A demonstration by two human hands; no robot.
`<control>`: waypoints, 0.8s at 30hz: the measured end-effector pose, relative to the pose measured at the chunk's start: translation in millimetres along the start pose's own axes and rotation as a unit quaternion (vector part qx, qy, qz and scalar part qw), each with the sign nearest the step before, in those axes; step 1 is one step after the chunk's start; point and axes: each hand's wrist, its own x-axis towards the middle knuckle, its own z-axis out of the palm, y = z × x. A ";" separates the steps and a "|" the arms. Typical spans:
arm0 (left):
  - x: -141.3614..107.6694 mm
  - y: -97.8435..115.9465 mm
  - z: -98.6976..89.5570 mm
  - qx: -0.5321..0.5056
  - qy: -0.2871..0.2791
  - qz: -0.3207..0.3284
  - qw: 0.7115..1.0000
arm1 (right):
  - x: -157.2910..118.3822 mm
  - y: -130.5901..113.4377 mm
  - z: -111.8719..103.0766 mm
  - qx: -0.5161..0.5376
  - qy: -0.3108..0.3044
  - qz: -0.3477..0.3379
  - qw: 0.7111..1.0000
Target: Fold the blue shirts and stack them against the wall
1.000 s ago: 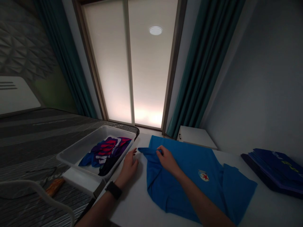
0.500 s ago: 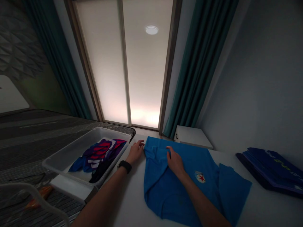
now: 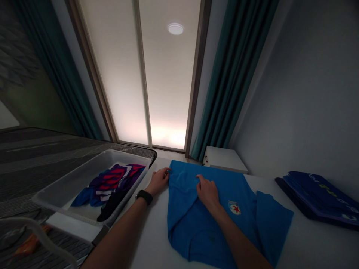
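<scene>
A blue T-shirt (image 3: 218,175) lies spread on a white table, its folded sleeve toward the right and a small badge with a red star on its front. My left hand (image 3: 159,180), with a dark watch on the wrist, is at the shirt's far left corner, fingertips closed together at the cloth's edge. Over the shirt's upper middle is my right hand (image 3: 208,191), its thumb and index finger bent together in a pinch on the fabric. Creases run through the cloth between the two hands. Whatever cloth lies under the right palm is hidden.
To the left stands a translucent plastic tub (image 3: 53,196) holding crumpled red, purple and blue clothes (image 3: 112,183). Folded dark blue garments (image 3: 316,196) are stacked at the right. Beyond the table is a white cabinet (image 3: 224,157), near a teal curtain (image 3: 224,93) and frosted sliding doors (image 3: 168,93).
My left fingers have drawn closer to the shirt's corner, and my right thumb and index finger have come together. The whole view has shifted slightly.
</scene>
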 end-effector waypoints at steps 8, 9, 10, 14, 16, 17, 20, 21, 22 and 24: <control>6.6 -3.4 1.6 0.021 -0.015 0.004 1.000 | 3.4 5.9 -13.4 -0.074 -0.068 0.019 0.995; 6.1 -3.8 2.1 0.024 -0.015 0.009 1.000 | 4.8 7.5 -13.1 -0.085 -0.076 0.022 0.993; 5.3 -4.2 2.7 0.027 -0.013 0.014 0.999 | 7.3 8.4 -12.8 -0.089 -0.077 0.022 0.993; 1.0 -5.2 4.8 0.035 -0.007 0.034 0.999 | 31.6 3.1 -10.4 -0.017 -0.068 -0.039 0.997; -0.1 -5.5 5.1 0.037 -0.003 0.036 0.999 | 49.1 -2.9 -5.4 0.027 -0.072 -0.071 0.994; -0.5 -5.5 5.1 0.040 0.000 0.036 0.999 | 57.7 -5.9 -1.6 0.039 -0.078 -0.079 0.993; -1.0 -5.6 5.5 0.063 0.005 0.031 0.998 | 78.4 -12.2 13.1 0.050 -0.098 -0.098 0.989; -1.2 -5.7 5.9 0.073 0.004 0.030 0.997 | 82.9 -13.5 17.8 0.050 -0.105 -0.104 0.988; -1.4 -5.8 6.4 0.084 0.004 0.028 0.996 | 86.3 -14.4 21.9 0.050 -0.111 -0.109 0.987; -2.0 -6.0 7.6 0.099 0.004 0.025 0.995 | 90.6 -15.5 27.1 0.053 -0.122 -0.122 0.984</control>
